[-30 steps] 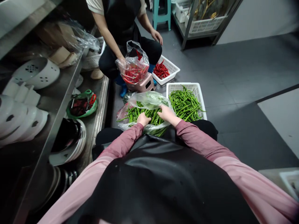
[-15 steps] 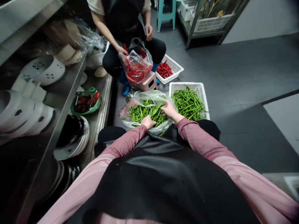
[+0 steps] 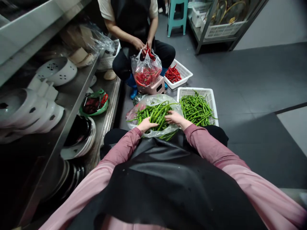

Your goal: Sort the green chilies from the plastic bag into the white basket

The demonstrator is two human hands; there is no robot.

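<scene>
Long green chili peppers point(image 3: 155, 112) lie heaped in a clear plastic bag point(image 3: 147, 100), which stands open before my knees. From the left, my left hand point(image 3: 146, 124) cups a bunch of them, thumb stretched over the top and fingers partly hidden underneath. My right hand point(image 3: 176, 118) presses the same bunch from the other side with bent fingers. The bunch is raised a little above the rest. Just right of the bag, a white basket point(image 3: 214, 105) holds more green chilies point(image 3: 196, 108).
Opposite me sits a person point(image 3: 134, 28), both hands at a clear bag of red chilies point(image 3: 147, 75) on a pink stool point(image 3: 157, 86). Another white basket point(image 3: 188, 74) holds red chilies. Metal shelving point(image 3: 79, 102) with bowls and a green basket point(image 3: 105, 107) runs along the left.
My hands have moved apart and gathered a bunch of green chilies, lifting it slightly. The other person's two hands have come together at the top of the red chili bag.
</scene>
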